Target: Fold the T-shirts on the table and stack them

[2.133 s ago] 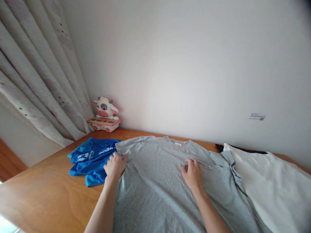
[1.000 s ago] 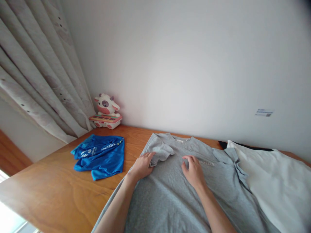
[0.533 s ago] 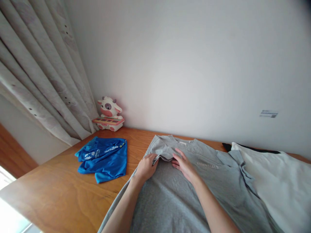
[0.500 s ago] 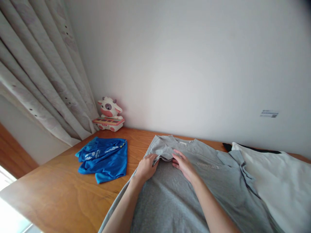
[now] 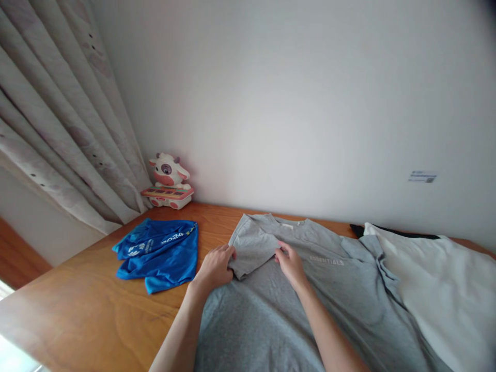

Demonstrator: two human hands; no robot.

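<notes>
A grey T-shirt (image 5: pixel 267 310) with pale "ESSENTIALS" lettering lies spread on the wooden table, its collar toward the wall. Its left sleeve (image 5: pixel 253 250) is folded inward over the chest and lies nearly flat. My left hand (image 5: pixel 217 264) grips the sleeve's outer edge, thumb and fingers pinched at the cloth. At the sleeve's inner corner, my right hand (image 5: pixel 290 262) pinches the fabric between thumb and fingers. On the shirt's other side, the right sleeve (image 5: pixel 382 258) is bunched in folds.
Left of the shirt lies a folded blue garment (image 5: pixel 166 258) on the wooden table (image 5: pixel 101 315). Behind it, a toy cow with a keyboard (image 5: pixel 168 183) stands by the curtain (image 5: pixel 70 119). White cloth (image 5: pixel 445 279) and a black edge of fabric (image 5: pixel 356 230) lie at the right.
The sleeve has gone from bunched to spread nearly flat. My left hand has moved left and slightly nearer to me, apart from my right hand. The view has shifted slightly.
</notes>
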